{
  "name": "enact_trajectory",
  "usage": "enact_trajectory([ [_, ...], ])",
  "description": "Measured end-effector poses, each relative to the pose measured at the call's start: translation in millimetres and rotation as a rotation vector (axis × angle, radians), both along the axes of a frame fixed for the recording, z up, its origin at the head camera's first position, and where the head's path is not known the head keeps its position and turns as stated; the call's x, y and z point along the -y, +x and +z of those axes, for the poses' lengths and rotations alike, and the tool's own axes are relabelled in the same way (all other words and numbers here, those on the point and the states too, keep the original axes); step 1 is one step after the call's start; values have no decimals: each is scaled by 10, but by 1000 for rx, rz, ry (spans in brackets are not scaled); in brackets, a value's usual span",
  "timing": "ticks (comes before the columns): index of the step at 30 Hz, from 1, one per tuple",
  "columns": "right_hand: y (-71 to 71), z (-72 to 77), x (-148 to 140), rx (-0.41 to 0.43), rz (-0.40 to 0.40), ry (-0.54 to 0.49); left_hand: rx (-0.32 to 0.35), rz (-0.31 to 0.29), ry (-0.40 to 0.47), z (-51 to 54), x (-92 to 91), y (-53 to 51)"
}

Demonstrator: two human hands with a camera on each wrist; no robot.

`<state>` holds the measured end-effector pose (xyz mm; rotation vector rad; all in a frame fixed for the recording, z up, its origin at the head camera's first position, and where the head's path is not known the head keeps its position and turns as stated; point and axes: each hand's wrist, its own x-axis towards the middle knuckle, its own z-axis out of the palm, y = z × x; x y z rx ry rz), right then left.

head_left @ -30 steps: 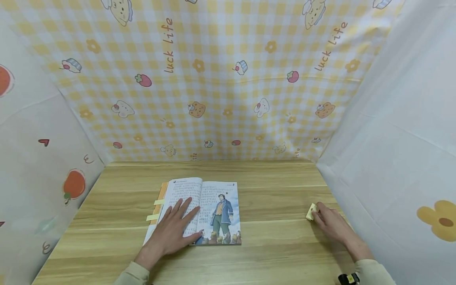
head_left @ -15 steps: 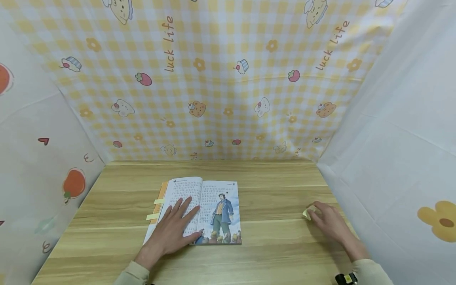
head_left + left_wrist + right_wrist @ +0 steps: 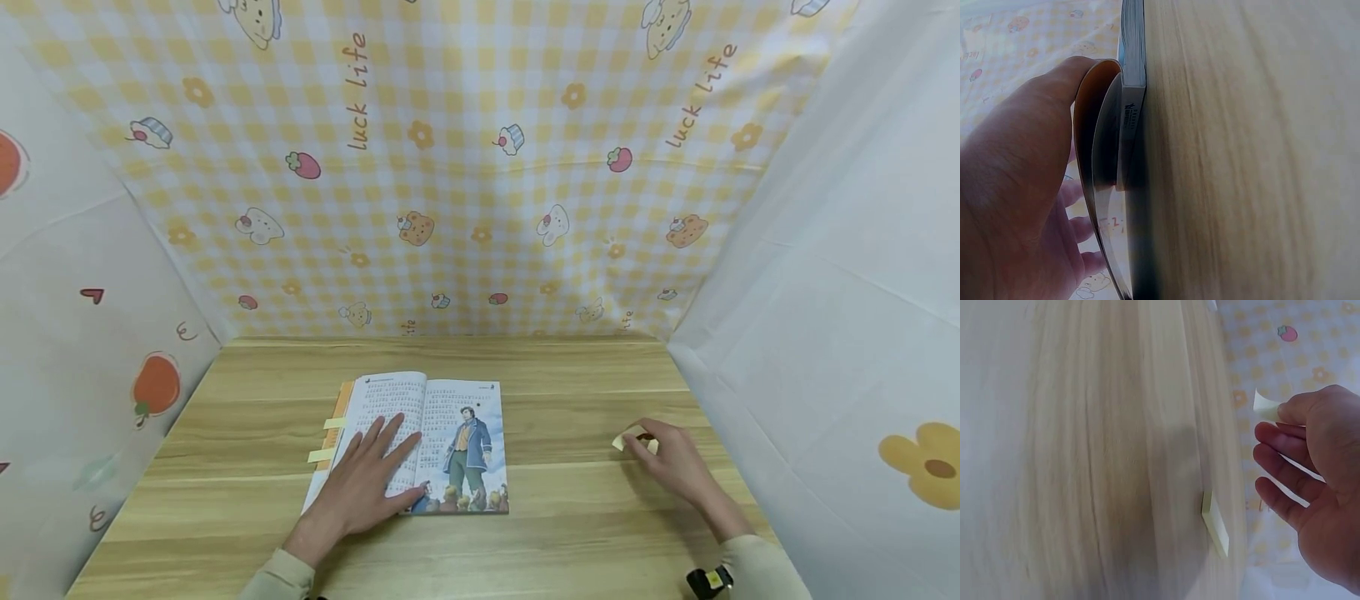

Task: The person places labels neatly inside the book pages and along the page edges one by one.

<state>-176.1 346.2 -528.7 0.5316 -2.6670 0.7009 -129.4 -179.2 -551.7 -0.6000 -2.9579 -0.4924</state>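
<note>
An open book [image 3: 453, 396] lies on the wooden table, its right page showing a printed figure in a blue coat. My left hand [image 3: 360, 487] rests spread on the left page; in the left wrist view its thumb side lies along the raised, curved pages and cover. Between thumb and index finger, my right hand [image 3: 675, 462] pinches a pale yellow sticky note [image 3: 1265, 407] that curls at its free end. Below that hand, in the right wrist view, a sticky note pad [image 3: 1215, 524] sits on the table, apart from the fingers.
Two pale yellow tabs [image 3: 321, 456] stick out past the book's left edge over an orange cover strip. A yellow checked cloth [image 3: 480, 192] hangs behind the table [image 3: 570, 367]. White cloths close off both sides. A black band [image 3: 708, 581] is on the right wrist.
My right hand has moved left and slightly up from where it gripped the pad, drawing a single note away. The left hand and the book stay put.
</note>
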Motion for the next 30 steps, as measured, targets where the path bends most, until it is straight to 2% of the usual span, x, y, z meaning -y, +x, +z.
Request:
enact_trajectory([
  [6, -32, 5, 110, 93, -19, -62, 3, 0, 1, 10, -2, 1],
  [10, -49, -1, 185, 134, 0, -109, -11, -1, 6, 14, -1, 8],
  [24, -145, -65, 436, 133, 146, -212, 2, 1, -9, 11, -4, -4],
  [30, -187, -106, 544, 122, 153, -247, 5, 2, -11, 8, -2, -2],
])
